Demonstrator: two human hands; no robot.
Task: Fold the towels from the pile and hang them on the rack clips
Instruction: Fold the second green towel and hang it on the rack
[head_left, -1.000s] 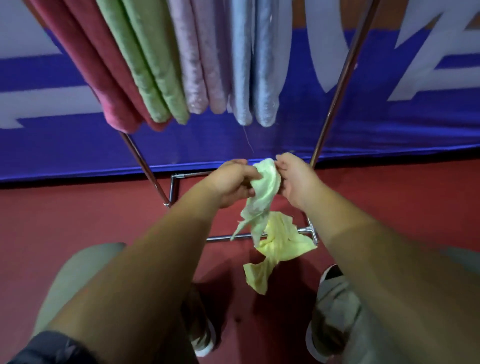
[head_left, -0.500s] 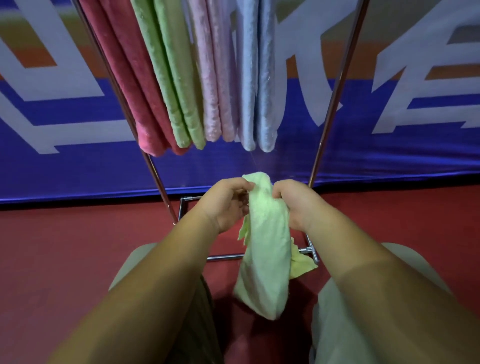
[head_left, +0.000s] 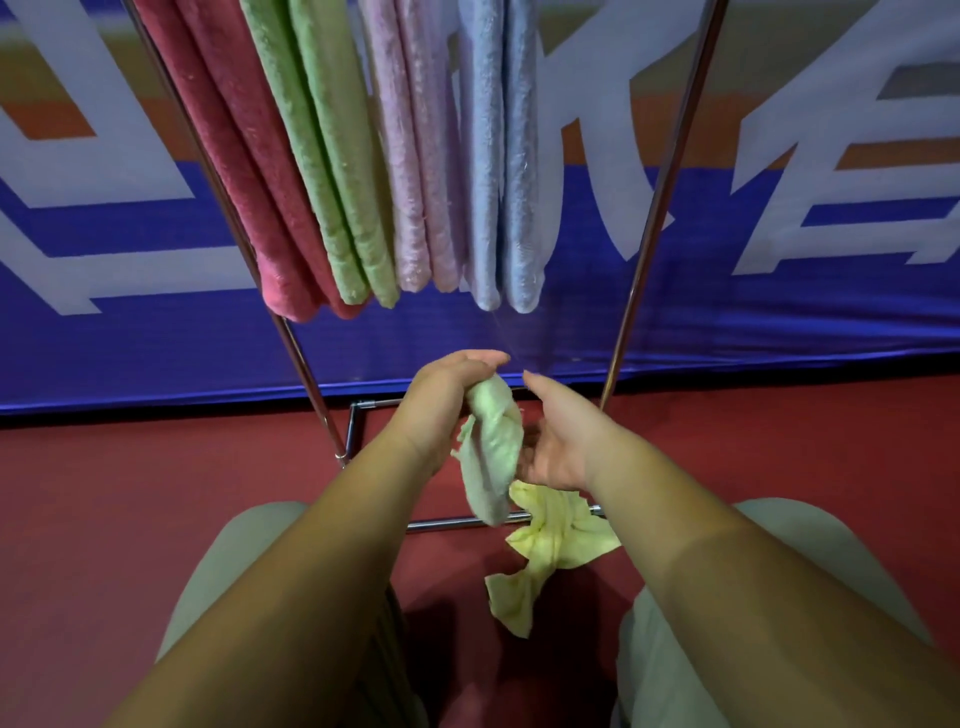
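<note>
Behind everything hangs a blue banner (head_left: 156, 338) with large pale lettering, and below it a red floor (head_left: 130, 493) runs under the person's knees. Against that backdrop stands the metal rack (head_left: 660, 192), its two slanted poles framing a row of folded towels hung long and narrow so they sit side by side without crowding: a red towel (head_left: 244, 171), a green towel (head_left: 332, 171), a pink towel (head_left: 415, 171) and a blue towel (head_left: 501, 171). Their top ends run out of view, so the clips holding them cannot be seen.

On the floor at the rack's lower bar lies a crumpled yellow towel (head_left: 550, 545), apparently what remains of the pile, close by for the next pick.

Between the two forearms hangs the pale green towel (head_left: 493, 447), bunched and dangling, not yet a neat fold. The left hand (head_left: 447, 400) holds the grip on its top end, fingers closed over the cloth, so the length drops freely and can be straightened by its own weight. The right hand (head_left: 561, 441) sits just beside the hanging part with palm turned inward and fingers loosely spread, holding nothing; whether its fingertips touch the cloth is hard to tell. It looks placed to catch a loose edge and draw the towel flat for folding.
</note>
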